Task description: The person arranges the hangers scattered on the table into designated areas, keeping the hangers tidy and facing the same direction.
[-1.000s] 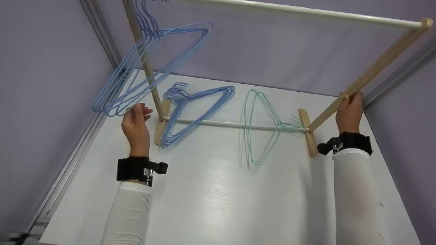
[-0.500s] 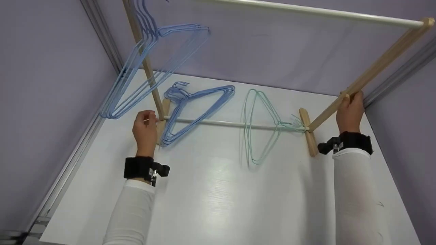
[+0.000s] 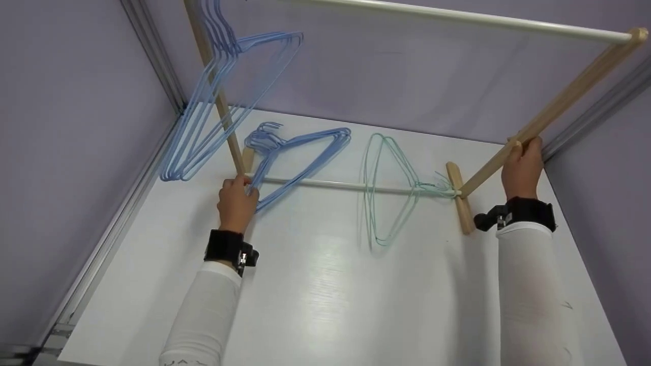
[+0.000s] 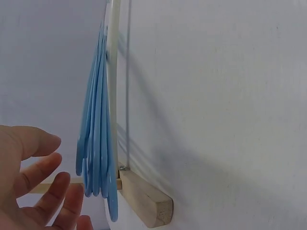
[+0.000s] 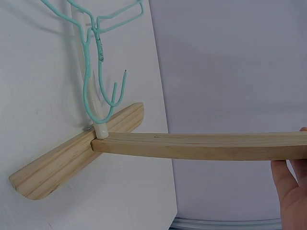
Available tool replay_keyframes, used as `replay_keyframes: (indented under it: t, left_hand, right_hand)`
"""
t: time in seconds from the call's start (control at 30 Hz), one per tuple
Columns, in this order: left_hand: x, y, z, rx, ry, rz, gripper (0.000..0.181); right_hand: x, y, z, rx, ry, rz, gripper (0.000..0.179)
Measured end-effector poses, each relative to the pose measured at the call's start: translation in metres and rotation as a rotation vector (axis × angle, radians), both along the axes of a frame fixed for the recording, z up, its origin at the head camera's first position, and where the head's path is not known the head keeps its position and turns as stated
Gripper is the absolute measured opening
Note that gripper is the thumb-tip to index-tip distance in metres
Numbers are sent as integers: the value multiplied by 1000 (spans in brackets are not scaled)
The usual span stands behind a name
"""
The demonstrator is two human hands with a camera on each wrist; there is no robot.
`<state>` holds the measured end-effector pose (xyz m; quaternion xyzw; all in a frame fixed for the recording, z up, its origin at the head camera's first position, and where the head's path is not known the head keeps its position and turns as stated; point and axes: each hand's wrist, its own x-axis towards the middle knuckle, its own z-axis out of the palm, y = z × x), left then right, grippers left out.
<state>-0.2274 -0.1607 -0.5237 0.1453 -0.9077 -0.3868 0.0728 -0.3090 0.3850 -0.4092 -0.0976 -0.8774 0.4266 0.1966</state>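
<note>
Beside the rack's left foot (image 4: 146, 203), where a bundle of blue hangers (image 4: 97, 143) is leaning across the lower rod (image 3: 335, 185) over the tabletop (image 3: 325, 290), I am observing the left hand (image 3: 237, 203) with thumb and fingers parted just next to the wires, and whether they are touching I cannot tell. Across the rack, I am noting the right hand (image 3: 523, 170) gripping the right post (image 3: 574, 95), while green hangers (image 3: 426, 187) are lying across that rod's right portion and further blue hangers (image 3: 231, 49) are hanging at upper left.
</note>
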Motion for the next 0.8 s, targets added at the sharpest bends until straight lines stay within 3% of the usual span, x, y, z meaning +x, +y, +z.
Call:
replay_keyframes:
  t: [0.3, 0.7, 0.8]
  left_hand:
    - [-2, -2, -6, 28, -42, -5, 26]
    - [-2, -5, -8, 58, 88, -9, 24]
    - [-3, -5, -8, 68, 92, -4, 24]
  right_hand:
    - [1, 1, 2, -2, -9, -6, 42]
    - [-1, 1, 1, 19, -18, 8, 43]
    - [-1, 0, 1, 18, -15, 9, 44]
